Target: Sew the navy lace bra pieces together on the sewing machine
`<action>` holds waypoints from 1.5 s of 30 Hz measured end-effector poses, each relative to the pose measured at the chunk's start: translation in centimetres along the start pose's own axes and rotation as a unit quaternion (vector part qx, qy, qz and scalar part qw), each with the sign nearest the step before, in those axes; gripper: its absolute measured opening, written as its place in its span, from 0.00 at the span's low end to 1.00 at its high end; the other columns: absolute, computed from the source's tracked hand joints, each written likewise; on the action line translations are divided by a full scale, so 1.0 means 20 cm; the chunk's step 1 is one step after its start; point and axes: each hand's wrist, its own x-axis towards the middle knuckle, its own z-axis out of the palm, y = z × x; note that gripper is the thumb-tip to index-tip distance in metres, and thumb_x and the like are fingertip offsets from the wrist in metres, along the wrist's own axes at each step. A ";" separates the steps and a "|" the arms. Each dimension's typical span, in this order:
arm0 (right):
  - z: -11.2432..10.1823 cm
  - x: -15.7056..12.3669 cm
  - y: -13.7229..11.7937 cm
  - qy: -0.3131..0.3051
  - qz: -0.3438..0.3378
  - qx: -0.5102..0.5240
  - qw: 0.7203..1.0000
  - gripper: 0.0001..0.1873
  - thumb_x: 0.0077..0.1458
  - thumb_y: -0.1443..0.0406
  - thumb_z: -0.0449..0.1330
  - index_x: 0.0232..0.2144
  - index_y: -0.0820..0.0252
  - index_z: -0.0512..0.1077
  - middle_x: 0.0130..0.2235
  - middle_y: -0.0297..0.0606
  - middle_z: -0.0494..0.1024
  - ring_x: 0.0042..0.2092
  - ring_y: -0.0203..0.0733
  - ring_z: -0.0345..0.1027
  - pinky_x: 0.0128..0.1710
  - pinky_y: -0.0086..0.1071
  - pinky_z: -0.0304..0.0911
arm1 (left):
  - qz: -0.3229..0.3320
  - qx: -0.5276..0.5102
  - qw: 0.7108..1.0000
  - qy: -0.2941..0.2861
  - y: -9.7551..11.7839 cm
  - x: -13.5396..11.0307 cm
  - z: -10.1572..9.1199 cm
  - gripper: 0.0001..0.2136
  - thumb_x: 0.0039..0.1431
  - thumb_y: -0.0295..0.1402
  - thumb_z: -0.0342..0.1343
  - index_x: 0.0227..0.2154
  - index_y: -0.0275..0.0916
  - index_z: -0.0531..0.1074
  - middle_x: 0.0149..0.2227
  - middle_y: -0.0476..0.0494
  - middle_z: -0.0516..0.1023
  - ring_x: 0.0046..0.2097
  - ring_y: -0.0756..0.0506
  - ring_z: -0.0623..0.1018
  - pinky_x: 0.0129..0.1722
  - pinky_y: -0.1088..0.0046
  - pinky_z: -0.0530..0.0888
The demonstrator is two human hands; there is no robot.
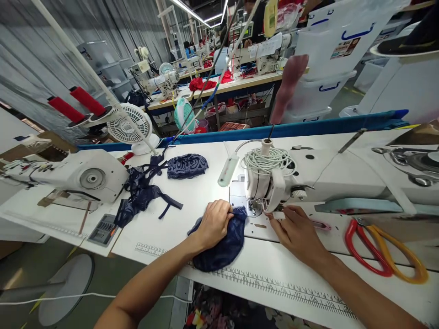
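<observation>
My left hand [214, 224] is curled, gripping the navy lace piece [222, 251], bunched on the worktop [192, 201] just left of the sewing machine [325, 178] needle; soft, light and snag-prone, I judge, best pinched at an edge; my right hand [297, 230] lies flat, fingers out, holding nothing; the ruler [274, 285] numbers are too small to read.

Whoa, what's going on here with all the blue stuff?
A person is at a white sewing machine. Their left hand grips a dark blue lace piece on the table right in front of it, while the right hand reaches in under the machine. More blue pieces lie off to the left, scissors to the right.
</observation>
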 end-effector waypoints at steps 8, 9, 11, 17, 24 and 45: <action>-0.06 0.03 -0.06 0.015 -0.011 0.032 0.999 0.07 0.62 0.71 0.55 0.32 0.58 0.70 0.27 0.34 0.74 0.27 0.37 0.65 0.31 0.35 0.62 | -0.025 -0.094 0.991 0.089 0.12 -0.16 -0.09 0.04 0.66 0.27 0.45 0.36 0.41 0.63 0.35 0.47 0.71 0.37 0.47 0.71 0.39 0.69 0.71; -0.09 0.04 -0.10 0.016 -0.001 0.051 0.999 0.05 0.62 0.71 0.55 0.36 0.58 0.71 0.29 0.35 0.75 0.29 0.38 0.67 0.32 0.34 0.63 | -0.020 -0.092 0.991 0.097 0.13 -0.17 -0.10 0.04 0.66 0.28 0.45 0.36 0.41 0.64 0.34 0.46 0.71 0.36 0.46 0.71 0.38 0.69 0.71; -0.16 0.06 -0.20 -0.012 0.039 0.135 0.990 0.06 0.62 0.69 0.56 0.40 0.56 0.71 0.33 0.36 0.77 0.33 0.38 0.70 0.32 0.32 0.65 | -0.006 -0.081 0.991 0.109 0.16 -0.17 -0.13 0.05 0.67 0.29 0.46 0.36 0.40 0.65 0.34 0.46 0.72 0.36 0.47 0.72 0.37 0.70 0.72; -0.25 0.08 -0.51 -0.165 0.299 0.406 0.848 0.09 0.63 0.57 0.55 0.36 0.54 0.71 0.28 0.31 0.73 0.28 0.35 0.67 0.26 0.27 0.64 | -0.056 -0.200 0.972 0.113 0.38 -0.18 -0.24 0.06 0.66 0.33 0.50 0.38 0.41 0.72 0.36 0.46 0.76 0.40 0.48 0.75 0.39 0.74 0.72; -0.22 0.02 -0.59 -0.102 0.418 0.349 0.832 0.16 0.59 0.52 0.57 0.27 0.56 0.61 0.26 0.30 0.62 0.28 0.35 0.56 0.25 0.28 0.53 | -0.224 -0.474 0.851 0.019 0.52 -0.23 -0.24 0.13 0.65 0.39 0.53 0.49 0.40 0.70 0.36 0.47 0.77 0.34 0.51 0.73 0.30 0.78 0.67; -0.39 -0.06 -0.37 -0.207 0.445 0.543 0.681 0.21 0.55 0.48 0.60 0.26 0.57 0.62 0.28 0.30 0.59 0.31 0.35 0.52 0.31 0.29 0.53 | -0.193 -0.465 0.863 -0.054 0.44 -0.25 -0.18 0.07 0.63 0.34 0.51 0.29 0.38 0.64 0.27 0.52 0.62 0.31 0.51 0.62 0.32 0.76 0.60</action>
